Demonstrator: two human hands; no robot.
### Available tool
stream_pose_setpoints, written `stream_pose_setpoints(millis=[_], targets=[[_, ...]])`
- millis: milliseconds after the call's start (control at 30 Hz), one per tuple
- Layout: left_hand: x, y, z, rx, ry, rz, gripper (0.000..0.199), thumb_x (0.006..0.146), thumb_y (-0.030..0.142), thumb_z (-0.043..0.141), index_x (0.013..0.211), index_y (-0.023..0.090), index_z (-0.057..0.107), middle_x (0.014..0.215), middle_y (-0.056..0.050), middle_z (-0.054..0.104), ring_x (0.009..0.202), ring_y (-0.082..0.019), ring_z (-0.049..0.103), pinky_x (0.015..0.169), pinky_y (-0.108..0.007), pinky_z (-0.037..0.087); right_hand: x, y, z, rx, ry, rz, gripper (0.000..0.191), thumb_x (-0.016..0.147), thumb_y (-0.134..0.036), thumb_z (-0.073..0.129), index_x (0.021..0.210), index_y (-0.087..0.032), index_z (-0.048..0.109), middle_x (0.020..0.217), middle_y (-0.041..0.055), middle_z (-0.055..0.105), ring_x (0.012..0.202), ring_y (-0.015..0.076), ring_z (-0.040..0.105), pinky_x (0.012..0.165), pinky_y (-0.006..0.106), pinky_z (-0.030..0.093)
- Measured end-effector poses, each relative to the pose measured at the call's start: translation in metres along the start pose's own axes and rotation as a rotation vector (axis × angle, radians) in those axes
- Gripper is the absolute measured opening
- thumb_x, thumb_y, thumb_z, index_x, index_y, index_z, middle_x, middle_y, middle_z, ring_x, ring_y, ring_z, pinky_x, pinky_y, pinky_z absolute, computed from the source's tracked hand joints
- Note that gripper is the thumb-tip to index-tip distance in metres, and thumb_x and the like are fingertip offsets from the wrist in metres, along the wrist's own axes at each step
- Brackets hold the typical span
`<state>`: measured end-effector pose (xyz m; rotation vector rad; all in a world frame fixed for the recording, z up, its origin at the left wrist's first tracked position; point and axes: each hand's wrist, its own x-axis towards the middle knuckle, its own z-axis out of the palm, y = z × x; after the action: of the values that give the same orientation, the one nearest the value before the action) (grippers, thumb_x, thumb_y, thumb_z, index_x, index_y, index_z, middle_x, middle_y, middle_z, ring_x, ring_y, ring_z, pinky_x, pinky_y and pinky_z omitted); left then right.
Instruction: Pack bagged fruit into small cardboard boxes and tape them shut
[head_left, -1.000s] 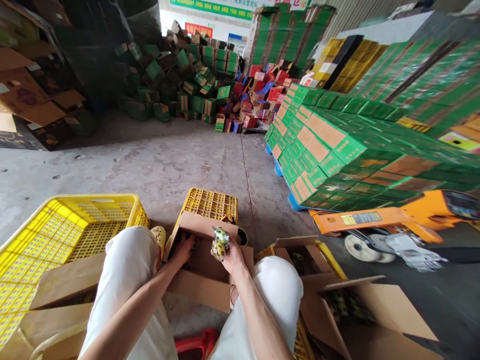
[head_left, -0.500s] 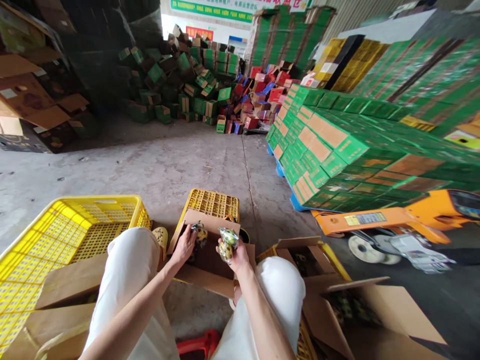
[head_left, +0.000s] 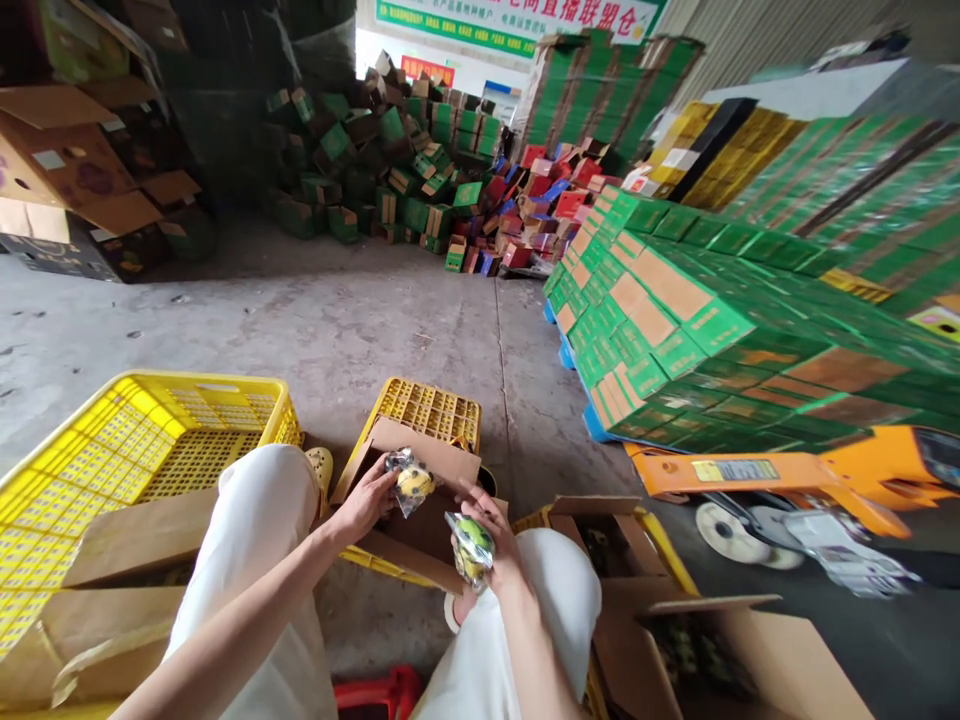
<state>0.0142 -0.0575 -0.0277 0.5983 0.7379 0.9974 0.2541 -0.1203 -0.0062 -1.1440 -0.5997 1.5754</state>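
My left hand (head_left: 369, 500) is closed on a clear plastic packet (head_left: 411, 480) with yellow, dark-marked round pieces in it, perhaps fruit. A similar clear packet (head_left: 472, 548), showing green and yellow pieces, rests in my right hand (head_left: 501, 535), its fingers curled around it. Both packets are above or close to an open cardboard box (head_left: 409, 440) between my knees. The box sits on a yellow plastic crate (head_left: 431, 405). My hands and the packets hide part of the box's inside.
At left stands a large yellow crate (head_left: 225, 392), with an open carton (head_left: 139, 545) in front. Open cartons (head_left: 795, 650) holding dark packets are at right. Beyond are an orange pallet jack (head_left: 750, 470) and stacked green boxes (head_left: 675, 300). A red stool (head_left: 379, 690) shows below.
My right hand has drawn its packet down and toward me, near my right knee. The left packet has moved slightly right and is more fully in sight. The view has shifted a little.
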Motion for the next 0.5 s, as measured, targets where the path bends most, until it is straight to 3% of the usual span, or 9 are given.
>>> stream_pose_setpoints(millis=[100,167,267,367,500], targets=[[-0.005,-0.001,-0.002,0.013,-0.019,-0.027,0.067,0.079,0.059,0.095,0.128,0.021,0.069,0.115,-0.012,0.080,0.093,-0.026,0.080,0.074,-0.030,0.058,0.008,0.008,0.016,-0.008,-0.105,0.067,0.061,0.081,-0.040,0.093,0.139,-0.031,0.074,0.075,-0.0029,0.072,0.053,0.0145,0.064,0.058,0.032,0.061],[-0.006,-0.003,-0.004,0.035,-0.028,-0.057,0.067,0.077,0.058,0.097,0.126,0.021,0.071,0.114,-0.012,0.080,0.088,-0.025,0.079,0.074,-0.031,0.057,0.014,0.012,0.027,-0.032,-0.118,0.056,0.053,0.080,-0.041,0.093,0.130,-0.030,0.079,0.083,0.0013,0.078,0.065,0.0202,0.071,0.067,0.037,0.064],[-0.005,-0.005,-0.003,0.041,-0.059,-0.111,0.072,0.075,0.059,0.096,0.130,0.021,0.071,0.113,-0.012,0.081,0.086,-0.025,0.078,0.074,-0.032,0.057,0.020,0.014,0.033,-0.074,-0.042,-0.011,0.035,0.077,-0.042,0.095,0.108,-0.028,0.084,0.099,0.0059,0.083,0.086,0.0262,0.076,0.077,0.038,0.062],[-0.005,-0.005,-0.001,0.066,-0.045,-0.135,0.071,0.080,0.063,0.091,0.134,0.022,0.071,0.118,-0.013,0.081,0.092,-0.025,0.078,0.074,-0.031,0.058,0.020,0.012,0.030,-0.127,0.007,-0.070,0.028,0.077,-0.043,0.095,0.094,-0.025,0.083,0.097,0.0054,0.082,0.085,0.0244,0.074,0.076,0.035,0.059],[-0.004,-0.009,-0.003,0.172,0.042,-0.171,0.062,0.078,0.061,0.096,0.119,0.019,0.077,0.108,-0.010,0.082,0.080,-0.019,0.076,0.070,-0.027,0.057,0.017,0.013,0.025,-0.206,0.044,-0.098,0.028,0.077,-0.045,0.095,0.094,-0.025,0.084,0.095,0.0042,0.081,0.081,0.0215,0.071,0.072,0.033,0.057]])
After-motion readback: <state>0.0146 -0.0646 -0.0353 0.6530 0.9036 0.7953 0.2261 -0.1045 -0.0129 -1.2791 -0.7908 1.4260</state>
